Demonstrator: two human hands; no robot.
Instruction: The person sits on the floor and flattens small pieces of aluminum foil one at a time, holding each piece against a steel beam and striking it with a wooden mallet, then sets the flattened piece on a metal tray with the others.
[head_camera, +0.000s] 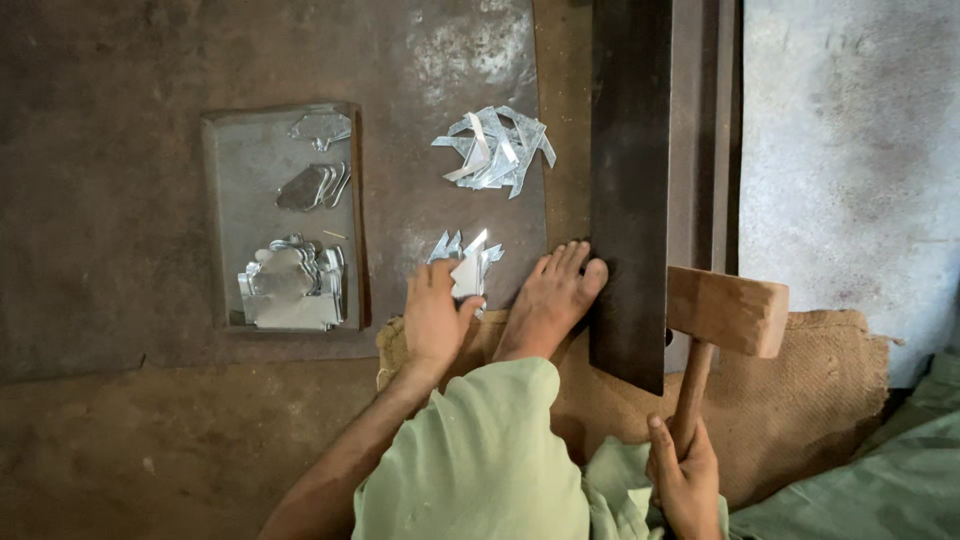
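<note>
Head view looks straight down at a person seated on a burlap sack (800, 400), one bare foot (550, 300) stretched forward. Left hand (435, 315) rests with its fingers closed around a small shiny sheet-metal piece (467, 275), pinching it at the edge; just beyond the fingertips lies a small cluster of similar cut pieces (462, 248) on the dark floor. Farther out from that hand, up and slightly to its right, sits a looser heap of metal offcuts (497, 148). To the left of the hand is a flat grey metal plate (225, 200) carrying a stack of shaped metal blanks (290, 285) at its near end and a few single blanks (318, 185) farther up.

Right hand (685, 470) is wrapped tight around the handle of a wooden mallet (725, 310), whose blocky head stands just above the hand. Directly left of the mallet head, between the two hands, a long dark steel bar (628, 190) runs away from the person; the toes of the foot touch its edge. Pale green cloth (480, 450) covers the knee between the arms.
</note>
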